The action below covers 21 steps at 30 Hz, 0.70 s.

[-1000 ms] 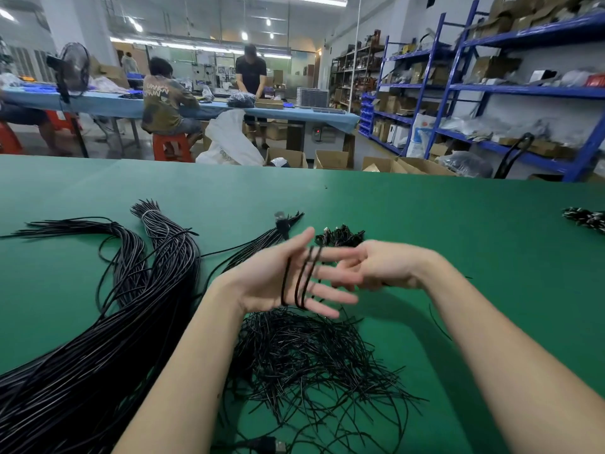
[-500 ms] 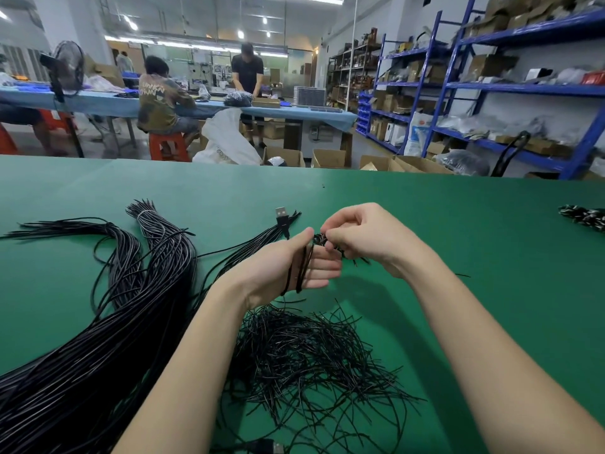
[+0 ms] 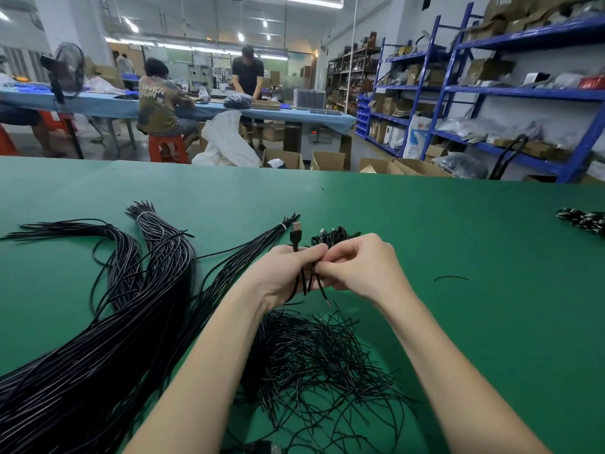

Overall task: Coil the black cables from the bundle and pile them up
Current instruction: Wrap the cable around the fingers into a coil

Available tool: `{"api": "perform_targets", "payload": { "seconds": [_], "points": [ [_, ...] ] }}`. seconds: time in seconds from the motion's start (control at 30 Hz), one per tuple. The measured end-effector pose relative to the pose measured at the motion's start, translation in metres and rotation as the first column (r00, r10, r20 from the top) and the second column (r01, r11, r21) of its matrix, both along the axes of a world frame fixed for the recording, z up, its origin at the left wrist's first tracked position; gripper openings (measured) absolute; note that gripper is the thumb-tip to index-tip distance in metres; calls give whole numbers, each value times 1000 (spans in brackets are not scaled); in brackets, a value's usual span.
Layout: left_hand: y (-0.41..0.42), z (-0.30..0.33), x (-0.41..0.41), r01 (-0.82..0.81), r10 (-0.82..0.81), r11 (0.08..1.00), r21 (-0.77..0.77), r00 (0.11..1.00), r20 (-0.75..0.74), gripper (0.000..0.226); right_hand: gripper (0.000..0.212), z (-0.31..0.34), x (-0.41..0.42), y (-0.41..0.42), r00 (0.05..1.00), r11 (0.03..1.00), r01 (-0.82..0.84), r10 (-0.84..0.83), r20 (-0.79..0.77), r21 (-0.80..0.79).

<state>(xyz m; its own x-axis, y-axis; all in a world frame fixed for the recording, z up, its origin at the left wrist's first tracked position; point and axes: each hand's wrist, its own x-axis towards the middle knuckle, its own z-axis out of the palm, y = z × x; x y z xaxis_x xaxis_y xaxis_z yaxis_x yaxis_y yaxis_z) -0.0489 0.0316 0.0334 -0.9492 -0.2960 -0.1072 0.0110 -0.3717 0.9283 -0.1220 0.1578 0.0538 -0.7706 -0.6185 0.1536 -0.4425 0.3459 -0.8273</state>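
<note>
Now both hands meet above the green table (image 3: 425, 231). Left hand (image 3: 281, 273) curled around a coiled black cable (image 3: 306, 278), USB plug (image 3: 296, 231) sticking up; right hand (image 3: 360, 267) pinches its strands. Cable bundle (image 3: 131, 306) lies left.
</note>
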Motion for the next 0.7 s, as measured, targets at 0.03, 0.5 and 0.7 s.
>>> {"api": "perform_targets", "payload": {
  "seconds": [0.03,0.5,0.7],
  "points": [
    [1,-1,0,-1,1,1000,16,1000,-1,21,7,1,0,1,1000,1000,-12,13,-15,23],
    [10,4,16,358,-368,923,-145,929,-49,27,22,35,-13,-10,904,897,-391,416,-94,205],
    [5,4,17,344,-365,902,-259,930,-36,33,47,33,-25,-8,922,904,-382,386,15,192]
  ]
}}
